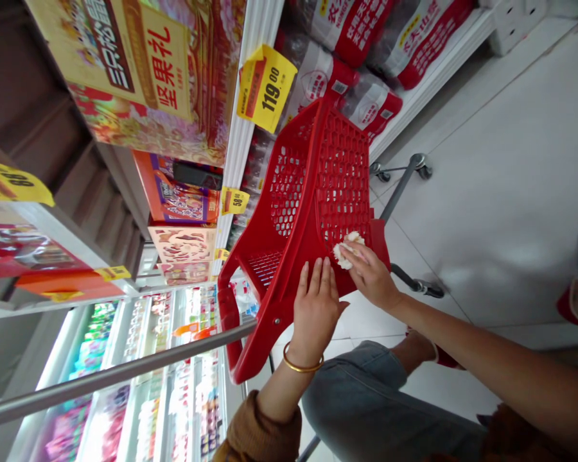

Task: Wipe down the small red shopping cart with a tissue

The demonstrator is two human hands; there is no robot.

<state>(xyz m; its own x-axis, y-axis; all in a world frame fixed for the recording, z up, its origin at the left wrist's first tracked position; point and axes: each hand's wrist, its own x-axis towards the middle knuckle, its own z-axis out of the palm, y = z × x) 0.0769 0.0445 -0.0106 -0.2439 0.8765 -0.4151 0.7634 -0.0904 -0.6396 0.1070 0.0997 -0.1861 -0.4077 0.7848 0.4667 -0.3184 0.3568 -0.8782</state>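
A red plastic shopping cart (301,234) with a perforated basket fills the middle of the view, which is tilted sideways. My left hand (316,311), a gold bangle at its wrist, lies flat on the cart's solid red side panel with its fingers stretched out. Just right of it, my right hand (373,276) pinches a crumpled whitish cloth (347,250) and presses it against the side panel, at the edge of the perforated part. Some of the cloth is hidden under the fingers.
Shelves with boxed gifts (173,77), yellow price tags (268,88) and red-labelled water bottles (366,102) run close beside the cart. A grey metal pole (125,372) crosses the lower left. Cart casters (421,165) stand on the tiled floor (505,192). Another person's leg shows at the right edge.
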